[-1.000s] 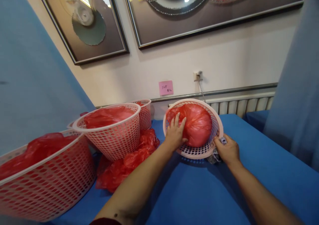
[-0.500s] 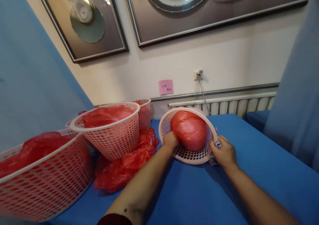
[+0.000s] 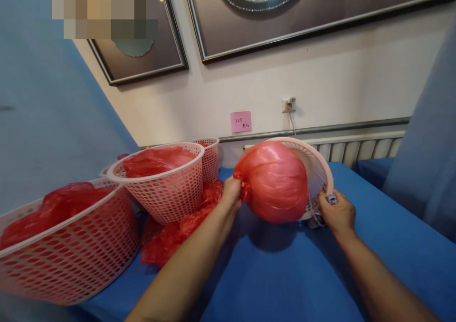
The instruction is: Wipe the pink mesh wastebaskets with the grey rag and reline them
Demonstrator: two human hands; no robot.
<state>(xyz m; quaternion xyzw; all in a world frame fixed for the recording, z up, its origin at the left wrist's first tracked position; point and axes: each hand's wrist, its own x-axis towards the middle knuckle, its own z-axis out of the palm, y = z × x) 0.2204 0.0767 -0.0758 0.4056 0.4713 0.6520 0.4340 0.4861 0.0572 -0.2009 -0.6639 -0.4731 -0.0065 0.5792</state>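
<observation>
A puffed-out red plastic bag (image 3: 274, 182) hangs above the blue-covered table, in front of a tilted pink plastic basket (image 3: 322, 163). My left hand (image 3: 232, 193) is closed round the gathered neck of the bag at its left side. At the basket's right rim my right hand (image 3: 337, 210) is closed, with a patterned cloth-like bit (image 3: 332, 199) showing at its fingers. Much of the basket is hidden behind the bag. What the bag contains, if anything, cannot be seen.
Left of my hands stand a large pink basket (image 3: 71, 246), a middle one (image 3: 171, 189) and a small one (image 3: 211, 160), each with red plastic in it. Loose red bags (image 3: 181, 232) lie beside them on the blue-covered table (image 3: 281, 284). A radiator (image 3: 359, 148) runs along the wall.
My left hand has pulled the red bag out of the basket, toward me and left. The basket has tilted and shifted right with my right hand still on its rim.
</observation>
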